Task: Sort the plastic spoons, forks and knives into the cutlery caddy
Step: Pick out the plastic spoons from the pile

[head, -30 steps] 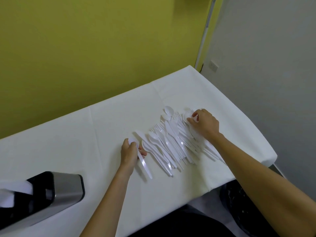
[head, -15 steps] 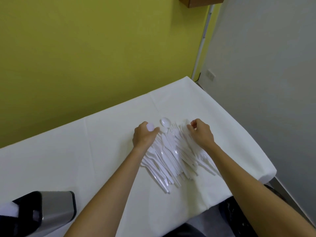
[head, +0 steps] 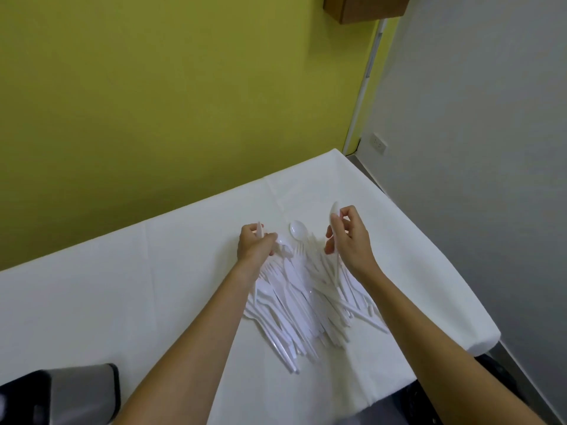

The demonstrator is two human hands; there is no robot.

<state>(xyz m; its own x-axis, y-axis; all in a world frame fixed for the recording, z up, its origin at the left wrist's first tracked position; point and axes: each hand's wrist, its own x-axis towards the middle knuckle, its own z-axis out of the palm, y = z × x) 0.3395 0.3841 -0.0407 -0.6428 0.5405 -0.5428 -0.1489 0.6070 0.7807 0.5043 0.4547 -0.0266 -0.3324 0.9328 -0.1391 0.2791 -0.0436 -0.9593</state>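
Gripping in the left hand (head: pixel 254 248), fingers curled, a white plastic utensil (head: pixel 260 230), edge-on, kind unclear, tip poking above the knuckles. Pinching in the right hand (head: pixel 349 240) a spoon (head: pixel 334 211) near its neck, bowl up, handle hanging toward the heap. Between and below both, fanned on the white cloth (head: pixel 138 286): the pile of plastic cutlery (head: pixel 294 305), handles toward the near edge. Beyond, open cloth up to the yellow wall (head: pixel 153 102). Leftward, wide open cloth as far as the cutlery caddy (head: pixel 82 391), low in the left corner, well apart. Rightward, only a narrow strip before the table's drop.
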